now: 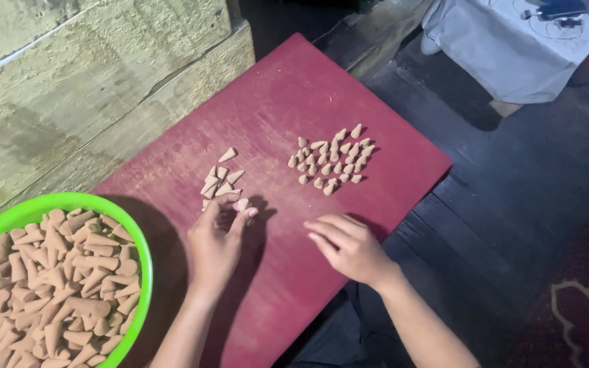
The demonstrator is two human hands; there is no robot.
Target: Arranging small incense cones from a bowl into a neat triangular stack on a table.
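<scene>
At left hand (216, 247) fingertips: cone (242, 204).

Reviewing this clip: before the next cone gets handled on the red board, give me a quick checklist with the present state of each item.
1. Left hand at the small loose pile of cones, fingers touching a cone at its near edge: ok.
2. Left hand actually gripping that cone: cannot tell, the fingers hide it.
3. Right hand free, lying flat on the red board with nothing in it: ok.
4. Larger group of cones set apart from the small pile, bare board between them: ok.
5. Green bowl of cones within reach beside the left arm, well filled: ok.
6. All cones in the larger group standing upright: cannot tell, too small.
</scene>
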